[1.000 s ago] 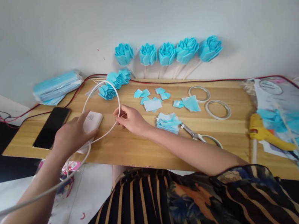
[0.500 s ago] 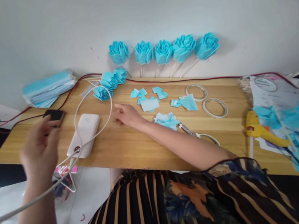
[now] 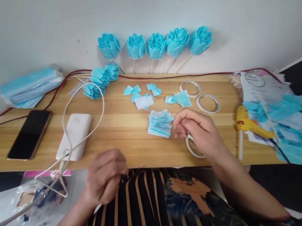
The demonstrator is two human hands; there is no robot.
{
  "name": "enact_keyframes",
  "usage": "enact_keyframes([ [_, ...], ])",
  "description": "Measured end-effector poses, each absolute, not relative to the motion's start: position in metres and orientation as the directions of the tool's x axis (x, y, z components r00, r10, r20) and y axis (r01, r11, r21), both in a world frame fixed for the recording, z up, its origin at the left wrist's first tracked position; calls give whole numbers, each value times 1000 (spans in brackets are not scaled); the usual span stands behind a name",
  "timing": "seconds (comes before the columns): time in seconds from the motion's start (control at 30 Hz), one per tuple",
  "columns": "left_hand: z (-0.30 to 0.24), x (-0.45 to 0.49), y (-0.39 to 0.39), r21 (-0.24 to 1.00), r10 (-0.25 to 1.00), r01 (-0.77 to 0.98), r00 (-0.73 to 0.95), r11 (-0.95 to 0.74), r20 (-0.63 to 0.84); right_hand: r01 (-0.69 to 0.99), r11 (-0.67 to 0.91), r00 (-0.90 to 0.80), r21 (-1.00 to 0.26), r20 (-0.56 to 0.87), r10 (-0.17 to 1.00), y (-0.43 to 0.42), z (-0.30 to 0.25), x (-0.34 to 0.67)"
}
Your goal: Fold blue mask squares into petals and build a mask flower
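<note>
My left hand [image 3: 106,176] is closed in front of the table's near edge, above my lap. A small white tip [image 3: 97,208] pokes out below its fingers; I cannot make out what it belongs to. My right hand [image 3: 197,130] has its fingers curled in a pinch, right beside a stack of light-blue fabric squares [image 3: 159,124]. Whatever sits in those fingertips, if anything, is hidden. Under that hand lie scissors, with a pale handle loop [image 3: 194,147] showing and the blades covered.
Blue fabric flowers [image 3: 157,46] on sticks lean on the wall. Small blue pieces [image 3: 143,102] and tape rolls [image 3: 208,103] lie mid-table. Left are a phone [image 3: 30,134], a cabled white power bank [image 3: 74,136] and packed masks [image 3: 32,86]. Right are a yellow glue gun [image 3: 252,123] and blue scraps [image 3: 301,130].
My left hand has drawn back from the phone toward my lap and closed. My right hand has moved right, from the table's middle to beside the stack, over the scissors. The view has shifted slightly.
</note>
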State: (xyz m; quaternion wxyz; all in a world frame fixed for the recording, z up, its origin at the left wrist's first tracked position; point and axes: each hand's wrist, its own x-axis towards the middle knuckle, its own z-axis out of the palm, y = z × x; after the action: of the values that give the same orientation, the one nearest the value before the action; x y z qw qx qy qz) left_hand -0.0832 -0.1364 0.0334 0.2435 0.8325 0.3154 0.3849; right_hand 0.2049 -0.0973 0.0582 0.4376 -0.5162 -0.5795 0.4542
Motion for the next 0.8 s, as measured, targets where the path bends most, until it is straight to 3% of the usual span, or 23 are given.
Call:
enact_keyframes([
  [0.1, 38, -47, -89, 666, 653, 198, 518, -720, 552, 355, 109, 127, -929, 163, 978, -119, 58, 228],
  [0.23, 53, -13, -42, 711, 733, 300, 524, -636, 434, 666, 3, 301, -746, 272, 914, -146, 49, 263],
  [0.33, 53, 5, -11, 767, 834, 374, 413, -521, 365, 829, -27, 202, -558, 255, 946, -161, 32, 282],
  [0.47, 36, 19, 22, 848, 909, 343, 251, -405, 332, 930, 39, 4, -365, 118, 993, -170, 4, 286],
  [0.63, 9, 22, 27, 899, 937, 279, 191, -338, 293, 955, 13, 6, -297, 64, 998, -172, -9, 282],
  [0.8, -4, 19, 18, 888, 935, 307, 203, -342, 290, 967, -93, 119, -235, 98, 988, -171, -9, 306],
])
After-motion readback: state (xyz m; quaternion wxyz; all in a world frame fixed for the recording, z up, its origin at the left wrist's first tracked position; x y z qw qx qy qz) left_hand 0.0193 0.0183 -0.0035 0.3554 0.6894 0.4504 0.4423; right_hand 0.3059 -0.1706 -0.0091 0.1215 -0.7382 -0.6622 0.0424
